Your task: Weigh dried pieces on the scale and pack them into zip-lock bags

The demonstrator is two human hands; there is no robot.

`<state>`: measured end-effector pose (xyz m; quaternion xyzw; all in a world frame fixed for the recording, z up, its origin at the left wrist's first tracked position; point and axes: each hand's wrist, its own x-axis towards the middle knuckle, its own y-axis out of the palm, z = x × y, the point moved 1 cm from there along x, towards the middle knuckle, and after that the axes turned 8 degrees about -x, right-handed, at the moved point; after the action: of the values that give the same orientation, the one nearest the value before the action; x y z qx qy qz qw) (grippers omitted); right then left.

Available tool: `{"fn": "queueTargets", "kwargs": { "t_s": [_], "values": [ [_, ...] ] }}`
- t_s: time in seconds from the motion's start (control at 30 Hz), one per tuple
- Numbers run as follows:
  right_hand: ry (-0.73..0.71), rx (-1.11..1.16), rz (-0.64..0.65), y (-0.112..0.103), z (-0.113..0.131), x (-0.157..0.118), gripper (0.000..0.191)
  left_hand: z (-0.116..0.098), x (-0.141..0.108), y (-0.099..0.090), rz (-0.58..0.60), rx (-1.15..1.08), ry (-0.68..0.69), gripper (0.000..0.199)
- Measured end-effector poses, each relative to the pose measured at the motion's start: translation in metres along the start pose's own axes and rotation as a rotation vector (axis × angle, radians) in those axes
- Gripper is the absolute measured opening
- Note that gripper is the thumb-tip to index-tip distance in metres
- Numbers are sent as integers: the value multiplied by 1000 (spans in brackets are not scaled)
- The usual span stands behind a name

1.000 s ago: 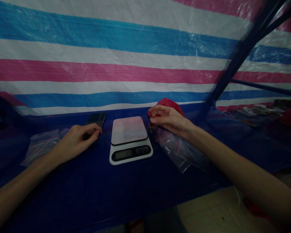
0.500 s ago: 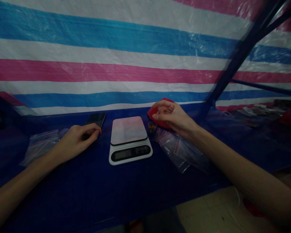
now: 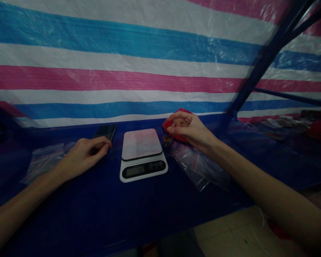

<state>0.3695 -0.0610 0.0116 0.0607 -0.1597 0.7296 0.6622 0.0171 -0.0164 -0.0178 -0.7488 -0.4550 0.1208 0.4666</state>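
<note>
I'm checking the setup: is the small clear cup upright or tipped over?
Upright: the small clear cup stands beside the scale, its round rim facing up and brown bits inside.

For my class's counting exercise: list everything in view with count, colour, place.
Scale: one, white with black panel, centre
Small cup: one, clear with brown contents, right of scale
Red object: one, red, back right, partly hidden
Zip bags: several, clear, pinkish strips, flanking scale
Phone: one, dark, back left
Table: one, blue, beneath these
Striped sheet: one, white, blue, pink, behind table
Frame poles: several, blue, both sides
Clutter: uncountable, mixed, far right
Floor: one, beige, lower right
Cable: at least one, white, lower right
Left hand: one, bare, near phone
Right hand: one, bare, before red object
</note>
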Motion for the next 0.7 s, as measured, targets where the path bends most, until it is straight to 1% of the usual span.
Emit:
{"fn": "queueTargets", "kwargs": {
  "t_s": [0.27, 0.37, 0.43, 0.5, 0.53, 0.63, 0.7],
  "values": [
    [21, 78, 65, 1, -5, 0, 29, 1, 0, 0, 3, -4, -6, 39],
    [27, 54, 61, 3, -7, 0, 28, 2, 0, 0, -4, 6, 0, 38],
    [12, 14, 59, 2, -3, 0, 28, 3, 0, 0, -4, 10, 16, 38],
    [-25, -107, 105, -5, 4, 0, 27, 4, 0, 0, -10, 13, 26, 37],
    [-48, -216, 150, -11, 9, 0, 23, 4, 0, 0, -14, 16, 28, 37],
    [-83, -661, 314, -35, 22, -1, 6, 5, -1, 0, -20, 25, 23, 36],
    [-40, -898, 384, -52, 23, -1, 8, 5, 0, 0, -10, 23, 22, 36]
  ]
}}
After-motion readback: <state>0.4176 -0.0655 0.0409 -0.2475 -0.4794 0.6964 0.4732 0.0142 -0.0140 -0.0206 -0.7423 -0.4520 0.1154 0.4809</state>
